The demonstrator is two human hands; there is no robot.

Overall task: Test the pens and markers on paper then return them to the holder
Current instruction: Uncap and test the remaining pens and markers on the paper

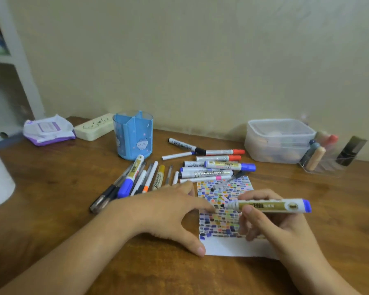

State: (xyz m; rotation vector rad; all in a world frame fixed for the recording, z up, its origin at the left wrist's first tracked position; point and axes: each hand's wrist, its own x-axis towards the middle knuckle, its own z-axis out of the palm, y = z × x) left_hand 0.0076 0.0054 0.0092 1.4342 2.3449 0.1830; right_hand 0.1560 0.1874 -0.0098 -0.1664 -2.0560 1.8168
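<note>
Nearest, the left hand [168, 211] lies spread, fingers straight, pressing the left edge of the paper [232, 246] on the wooden table [51, 209], while the right hand [273, 226] at 3 o'clock of it pinches a blue-capped gold marker [271, 205], its dark tip at the colour-dabbed sheet. Beyond, at 12 o'clock, two loose piles of pens and markers [211, 167] lie flat. Farther, at 11 o'clock, stands the blue pen holder [133, 135]; a clear lidded box [279, 139] sits at 1 o'clock.
</note>
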